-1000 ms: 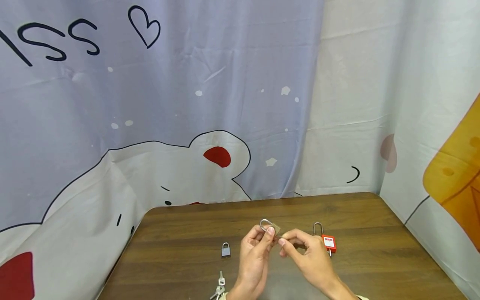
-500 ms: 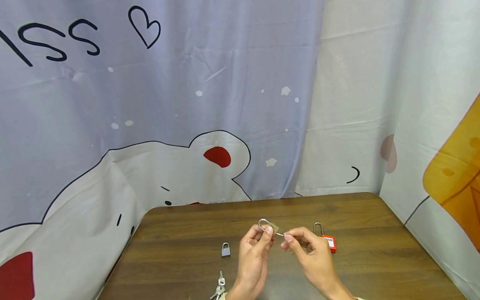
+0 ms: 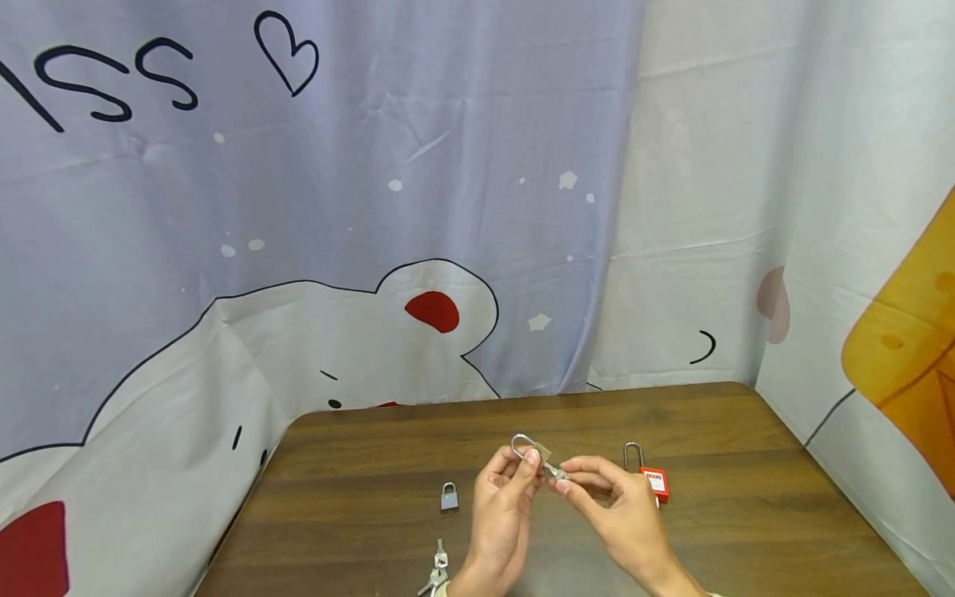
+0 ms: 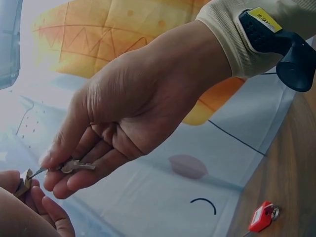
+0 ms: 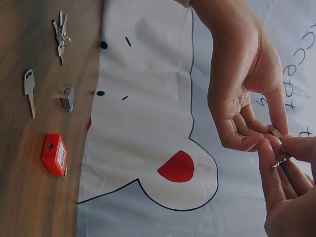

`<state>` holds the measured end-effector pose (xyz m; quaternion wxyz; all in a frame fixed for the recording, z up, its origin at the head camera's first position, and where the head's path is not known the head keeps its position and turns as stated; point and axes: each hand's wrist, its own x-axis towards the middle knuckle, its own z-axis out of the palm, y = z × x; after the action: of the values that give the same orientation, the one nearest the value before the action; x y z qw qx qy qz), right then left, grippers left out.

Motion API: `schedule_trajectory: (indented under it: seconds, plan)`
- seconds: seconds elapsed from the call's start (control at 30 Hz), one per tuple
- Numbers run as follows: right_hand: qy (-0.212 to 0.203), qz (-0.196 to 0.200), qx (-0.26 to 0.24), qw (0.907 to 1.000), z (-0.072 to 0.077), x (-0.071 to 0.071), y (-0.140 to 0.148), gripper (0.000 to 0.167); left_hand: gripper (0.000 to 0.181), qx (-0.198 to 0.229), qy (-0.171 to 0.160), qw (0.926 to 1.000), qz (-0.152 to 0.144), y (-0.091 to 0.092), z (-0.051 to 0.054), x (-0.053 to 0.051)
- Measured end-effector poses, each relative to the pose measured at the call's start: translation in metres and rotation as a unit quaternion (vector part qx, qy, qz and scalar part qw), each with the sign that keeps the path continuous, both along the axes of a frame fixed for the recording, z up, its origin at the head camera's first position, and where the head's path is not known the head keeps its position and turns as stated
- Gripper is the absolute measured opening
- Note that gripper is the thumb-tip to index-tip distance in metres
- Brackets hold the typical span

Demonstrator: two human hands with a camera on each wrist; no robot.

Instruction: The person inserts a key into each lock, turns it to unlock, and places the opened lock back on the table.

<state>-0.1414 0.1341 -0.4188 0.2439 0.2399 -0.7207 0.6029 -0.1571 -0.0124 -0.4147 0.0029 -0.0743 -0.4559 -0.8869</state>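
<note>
Printed curtains [image 3: 336, 182] hang behind a wooden table [image 3: 358, 464]. Head view: the left hand [image 3: 503, 512] pinches a brass padlock [image 3: 542, 450] above it. Left wrist: the right hand [image 4: 128, 108] pinches keys [image 4: 72, 166], one touching the padlock. Right wrist: probably solid, slick metal, best held by flat sides.

More of the keys [image 3: 558, 473] now shows.

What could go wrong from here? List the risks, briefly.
The brass padlock, pinched by the left hand above the table, might slip and drop. The key at its lower end could jam if the right hand turns it askew. The bunch of keys beside the left cuff could get brushed aside.
</note>
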Motion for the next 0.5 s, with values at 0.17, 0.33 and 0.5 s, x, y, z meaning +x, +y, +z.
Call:
schedule_trajectory:
  seconds: [0.17,0.33,0.5]
  plan:
    - [0.002,-0.003,0.000,1.0000,-0.0005,0.0005,-0.0009,0.018,0.004,-0.006,0.002,1.0000,0.001,-0.0004,-0.0011,0.0001]
    - [0.030,-0.042,0.015,0.9986,-0.0013,0.0000,-0.0025,0.022,0.005,-0.014,0.006,0.9998,0.010,0.0000,-0.0019,-0.0001]
    - [0.060,-0.072,0.036,0.9950,-0.0024,-0.0013,-0.0036,0.026,0.006,-0.035,0.016,0.9990,0.022,0.0000,-0.0039,0.0001]
